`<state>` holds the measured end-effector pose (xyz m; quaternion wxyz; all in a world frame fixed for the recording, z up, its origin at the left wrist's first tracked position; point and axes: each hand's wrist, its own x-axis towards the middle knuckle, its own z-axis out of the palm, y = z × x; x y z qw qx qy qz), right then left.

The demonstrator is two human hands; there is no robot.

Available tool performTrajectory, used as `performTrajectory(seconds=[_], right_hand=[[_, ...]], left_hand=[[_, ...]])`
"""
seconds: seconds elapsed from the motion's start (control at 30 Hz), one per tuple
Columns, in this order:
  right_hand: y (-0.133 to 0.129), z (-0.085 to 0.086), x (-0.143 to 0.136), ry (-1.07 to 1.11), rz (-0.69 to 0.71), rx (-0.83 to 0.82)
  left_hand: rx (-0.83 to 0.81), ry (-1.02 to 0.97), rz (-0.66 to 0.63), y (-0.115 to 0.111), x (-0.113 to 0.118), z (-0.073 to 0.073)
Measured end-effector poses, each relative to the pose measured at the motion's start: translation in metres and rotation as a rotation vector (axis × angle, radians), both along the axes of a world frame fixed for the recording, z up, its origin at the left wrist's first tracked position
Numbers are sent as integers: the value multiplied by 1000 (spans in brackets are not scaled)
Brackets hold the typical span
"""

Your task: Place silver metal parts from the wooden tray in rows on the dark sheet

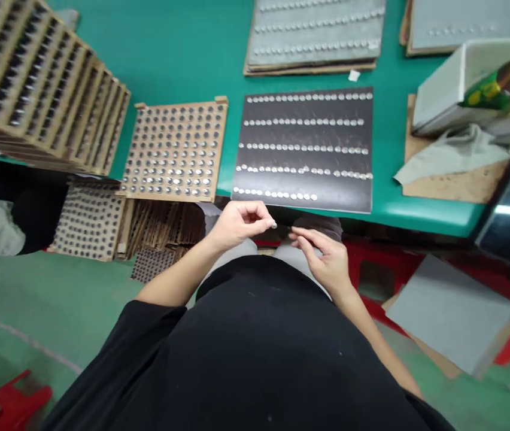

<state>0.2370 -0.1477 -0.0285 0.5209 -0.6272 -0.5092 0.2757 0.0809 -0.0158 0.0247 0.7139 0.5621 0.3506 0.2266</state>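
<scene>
Between thumb and index finger, my left hand (245, 225) pinches a small shiny piece (273, 225) in front of the table edge. Just to its right, my right hand (323, 254) holds nothing visible, its fingers apart and pointing toward the piece. Beyond both hands lies a black board (304, 134) bearing rows of small shiny pieces; the nearest row stops short of the board's right side. Left of that board is a wooden tray (215, 149) with a grid of dark and silvery round pieces.
Tall stacked wooden trays (35, 78) stand at the left. Grey boards (315, 33) with shiny rows lie at the back. A white bin (439, 90) and a cloth (452, 152) are at the right. Below the table's right side is a grey sheet (455, 314).
</scene>
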Motion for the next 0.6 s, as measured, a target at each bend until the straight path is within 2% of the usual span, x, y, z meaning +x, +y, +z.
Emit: performTrajectory(seconds=[0.07,0.13,0.2,0.3,0.37,0.47,0.6], right_hand=[[-3,-6,4,18,-11,-29],[-5,-11,7,76,-26,-53],[-7,-15,9,162,-29,-68],[-7,-17,10,213,-5,-88],[-6,-17,10,176,6,-108],[-3,-12,10,86,29,-109],[4,1,13,-50,84,21]], left_hand=[[151,70,73,33,-17,4],[306,168,237,75,-37,4],[442,312,391,117,-56,-2],[542,445,466,167,-71,-14],[569,472,466,185,-70,-22],[591,524,456,199,-60,-28],[658,595,526,205,-46,-22]])
